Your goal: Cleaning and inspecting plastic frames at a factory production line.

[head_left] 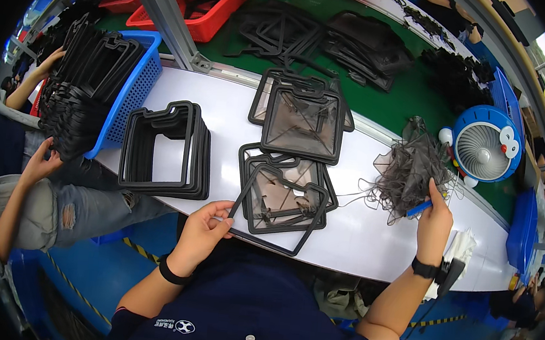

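Observation:
My left hand (205, 234) pinches the near left corner of a thin black frame (310, 228), which lies slanted over other frames at the table's front edge. Beneath it, several mesh-covered frames (303, 127) overlap in a column running away from me. To the right, my right hand (436, 222) closes round a blue-handled tool (418, 208), its working end not visible. That hand is beside a tangled heap of dark mesh scraps (409, 166) with loose threads. Left of my left hand, a neat stack of black frames (197, 157) stands on the table.
A blue basket (122, 108) packed with black frames stands at the left, with another person's hand (41, 164) near it. A red crate (210, 25) and dark mesh piles (367, 45) sit on the green surface behind. A blue fan (487, 143) stands at the right.

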`<state>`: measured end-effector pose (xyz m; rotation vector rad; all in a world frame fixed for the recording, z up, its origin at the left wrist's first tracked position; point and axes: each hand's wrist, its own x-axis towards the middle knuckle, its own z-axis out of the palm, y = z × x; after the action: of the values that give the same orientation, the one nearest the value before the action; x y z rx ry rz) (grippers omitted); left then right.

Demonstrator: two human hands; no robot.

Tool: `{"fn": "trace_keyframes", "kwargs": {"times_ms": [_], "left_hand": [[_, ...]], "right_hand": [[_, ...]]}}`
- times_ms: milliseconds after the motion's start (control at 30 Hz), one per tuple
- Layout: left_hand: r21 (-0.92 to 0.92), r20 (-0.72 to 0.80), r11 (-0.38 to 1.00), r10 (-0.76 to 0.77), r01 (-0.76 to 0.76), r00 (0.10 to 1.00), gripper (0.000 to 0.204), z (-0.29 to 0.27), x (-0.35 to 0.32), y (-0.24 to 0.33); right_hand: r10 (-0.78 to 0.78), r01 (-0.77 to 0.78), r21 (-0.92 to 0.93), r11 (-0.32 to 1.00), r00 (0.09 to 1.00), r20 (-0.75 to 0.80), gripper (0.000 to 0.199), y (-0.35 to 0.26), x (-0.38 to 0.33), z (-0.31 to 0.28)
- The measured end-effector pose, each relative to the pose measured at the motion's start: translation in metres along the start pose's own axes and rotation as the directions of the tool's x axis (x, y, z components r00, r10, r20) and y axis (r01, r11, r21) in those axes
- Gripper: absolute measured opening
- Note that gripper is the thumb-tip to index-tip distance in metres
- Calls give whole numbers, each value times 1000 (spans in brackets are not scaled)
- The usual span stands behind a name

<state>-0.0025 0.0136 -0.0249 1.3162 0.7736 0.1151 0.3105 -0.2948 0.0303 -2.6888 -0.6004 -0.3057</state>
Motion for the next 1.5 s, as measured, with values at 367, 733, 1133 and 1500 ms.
{"fn": "trace_keyframes", "kwargs": {"times_ms": [367,733,1133,1500], "left_hand": [[98,48,987,-131,126,990,32,0,3,13],[221,124,826,504,-519,855,17,9,-4,29],[83,29,752,655,-654,755,21,21,18,21],[-9,7,763,646,-646,763,25,21,13,24]], "right_hand": [[-158,-40,494,868,923,352,21,-108,-100,19],[-373,334,731,595,920,-117,31,-116,-103,39],[-402,450,639,624,886,-231,35,-116,-93,61],[-370,411,708,574,902,-224,38,-120,-100,56]]}}
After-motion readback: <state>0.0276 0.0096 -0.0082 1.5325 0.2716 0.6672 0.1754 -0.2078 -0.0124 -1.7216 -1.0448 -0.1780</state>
